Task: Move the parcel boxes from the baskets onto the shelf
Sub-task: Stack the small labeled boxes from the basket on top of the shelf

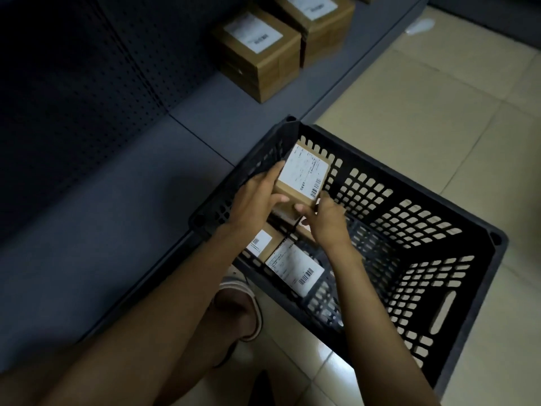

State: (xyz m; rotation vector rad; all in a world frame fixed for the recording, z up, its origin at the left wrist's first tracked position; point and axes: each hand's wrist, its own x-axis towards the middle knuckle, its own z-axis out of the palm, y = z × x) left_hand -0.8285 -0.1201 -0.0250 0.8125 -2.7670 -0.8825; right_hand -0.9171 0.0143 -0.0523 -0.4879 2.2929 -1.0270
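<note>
- Grey steel shelf point(123, 218) lies left of the black basket point(439, 259), its near stretch bare; two brown parcels point(260, 54) sit at its far end.
- Left hand point(254, 197) curls round the left side of a labelled parcel box point(301, 177), held above the basket's far-left corner.
- Right hand point(325, 218) pinches the box's near right edge.
- More boxes point(289, 262) remain on the basket floor.
- Step in hand: the lift-out. Next, I judge, the box must clear the basket rim and swing left onto the shelf.

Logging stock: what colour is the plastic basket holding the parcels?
Black, with perforated lattice walls: the plastic basket, clearest in the head view.
</note>
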